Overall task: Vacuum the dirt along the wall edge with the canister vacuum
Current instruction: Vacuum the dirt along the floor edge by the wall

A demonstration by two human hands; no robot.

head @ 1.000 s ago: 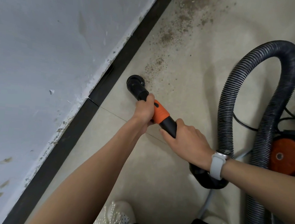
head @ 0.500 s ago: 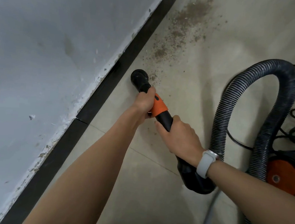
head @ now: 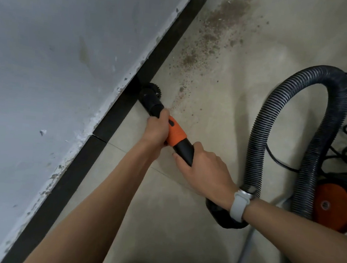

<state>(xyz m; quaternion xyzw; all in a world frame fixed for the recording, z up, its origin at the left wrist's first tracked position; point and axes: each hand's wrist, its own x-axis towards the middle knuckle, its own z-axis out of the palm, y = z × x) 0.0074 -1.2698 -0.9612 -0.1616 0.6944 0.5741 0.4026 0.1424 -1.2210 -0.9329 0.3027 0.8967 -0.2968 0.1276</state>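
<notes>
Your left hand (head: 156, 131) grips the vacuum nozzle (head: 150, 100) near its round brush, steering it against the black baseboard (head: 115, 113), while your right hand (head: 204, 172) wraps the handle behind for push; dirt (head: 210, 36) lies just ahead along the wall.

Both forearms reach forward toward 12 o'clock. The left hand (head: 155, 130) is curled in a grip, and the right hand (head: 203, 171) grips just behind it, at 4 o'clock.
</notes>
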